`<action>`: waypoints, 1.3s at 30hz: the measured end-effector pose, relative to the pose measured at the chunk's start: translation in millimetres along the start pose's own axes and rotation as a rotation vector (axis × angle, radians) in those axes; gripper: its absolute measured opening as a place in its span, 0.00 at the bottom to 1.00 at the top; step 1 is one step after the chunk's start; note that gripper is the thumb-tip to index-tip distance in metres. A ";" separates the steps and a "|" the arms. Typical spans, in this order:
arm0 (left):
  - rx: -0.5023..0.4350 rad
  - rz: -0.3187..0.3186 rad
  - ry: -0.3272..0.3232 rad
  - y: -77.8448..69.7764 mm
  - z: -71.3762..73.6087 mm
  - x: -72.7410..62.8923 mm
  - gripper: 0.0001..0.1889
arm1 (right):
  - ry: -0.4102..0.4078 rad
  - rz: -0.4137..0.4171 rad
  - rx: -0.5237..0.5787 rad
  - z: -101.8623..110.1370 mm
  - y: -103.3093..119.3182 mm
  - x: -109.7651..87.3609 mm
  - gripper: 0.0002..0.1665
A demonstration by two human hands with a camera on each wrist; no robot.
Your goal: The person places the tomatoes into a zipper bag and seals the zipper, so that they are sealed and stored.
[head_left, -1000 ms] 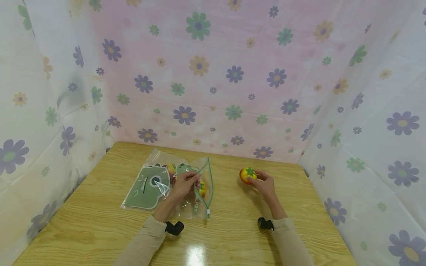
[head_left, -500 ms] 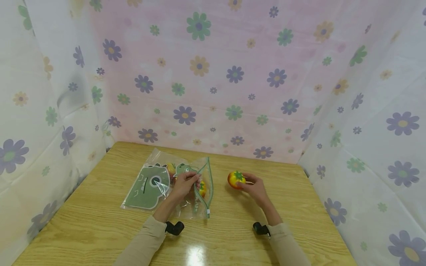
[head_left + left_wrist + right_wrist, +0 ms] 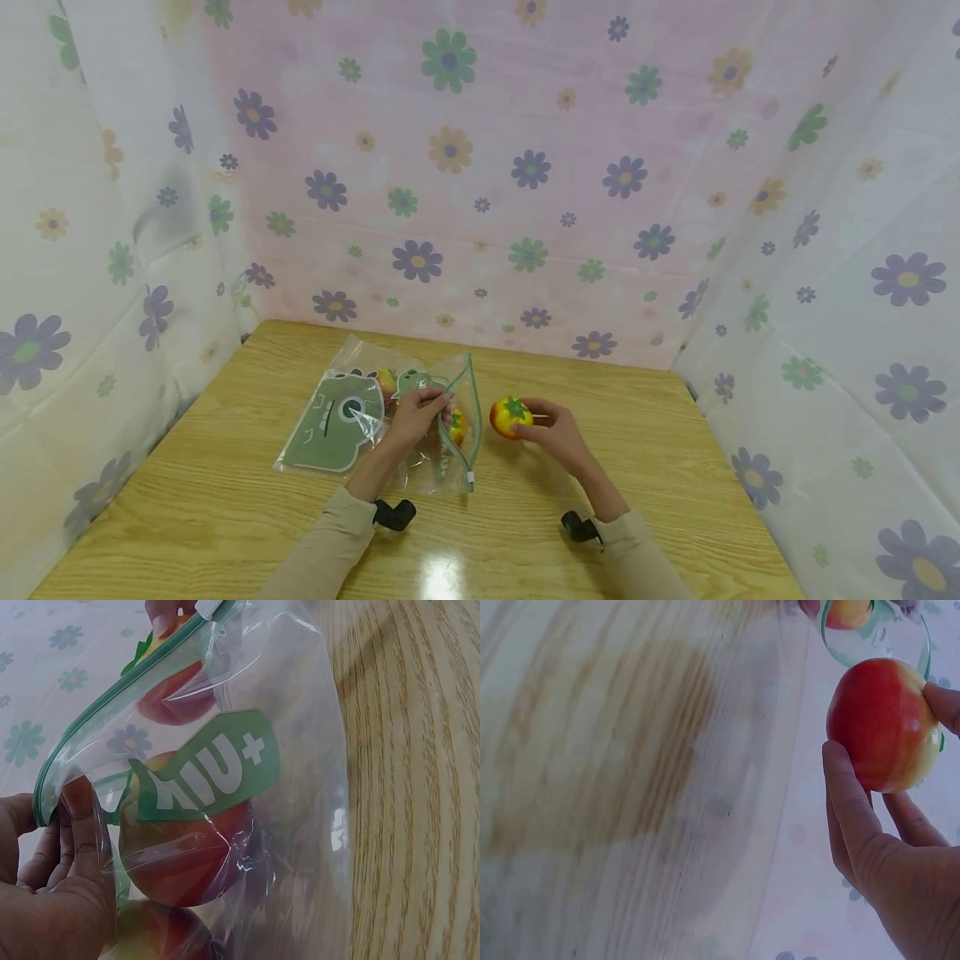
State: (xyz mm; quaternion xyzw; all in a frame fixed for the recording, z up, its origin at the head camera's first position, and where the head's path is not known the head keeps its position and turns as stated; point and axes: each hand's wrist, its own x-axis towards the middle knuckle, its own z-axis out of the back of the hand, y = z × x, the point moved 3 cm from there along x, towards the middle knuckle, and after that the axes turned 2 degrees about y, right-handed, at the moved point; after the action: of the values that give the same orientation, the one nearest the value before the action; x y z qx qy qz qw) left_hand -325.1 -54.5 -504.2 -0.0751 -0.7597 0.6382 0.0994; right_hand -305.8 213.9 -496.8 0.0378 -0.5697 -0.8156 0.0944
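Observation:
My left hand (image 3: 411, 417) pinches the green zip edge of a clear plastic zip bag (image 3: 477, 408), holding its mouth parted toward the right. Several red-and-yellow fruits (image 3: 187, 859) show through the plastic. A white slider (image 3: 470, 477) sits at the near end of the zip. Just right of the mouth, my right hand (image 3: 558, 437) holds a red-and-yellow fruit with a green leafy top (image 3: 510, 417) between thumb and fingers, apart from the bag. In the right wrist view the fruit's smooth red side faces the camera.
A green one-eyed monster print (image 3: 330, 425) on clear plastic lies left of my left hand; whether it belongs to the same bag, I cannot tell. The wooden table (image 3: 645, 500) has flowered cloth (image 3: 480, 275) hanging behind it and at both sides.
My right hand has moved left with the fruit, from well right of the bag to close beside its mouth. The left hand and the bag have stayed in place.

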 end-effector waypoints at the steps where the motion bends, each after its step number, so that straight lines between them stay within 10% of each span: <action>1: 0.002 0.000 -0.001 0.1 0.0 0.1 0.13 | 0.001 -0.007 0.004 -1.5 0.7 -0.5 0.31; 39: -0.002 -0.031 0.006 -3.9 -1.1 -2.7 0.13 | 0.164 0.140 -0.073 -46.5 53.3 -17.4 0.30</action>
State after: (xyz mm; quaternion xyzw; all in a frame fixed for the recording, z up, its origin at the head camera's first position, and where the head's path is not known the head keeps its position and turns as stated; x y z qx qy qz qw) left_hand -322.2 -54.8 -500.3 -0.0654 -0.7612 0.6355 0.1116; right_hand -275.0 156.7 -463.8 0.0612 -0.5314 -0.8212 0.1988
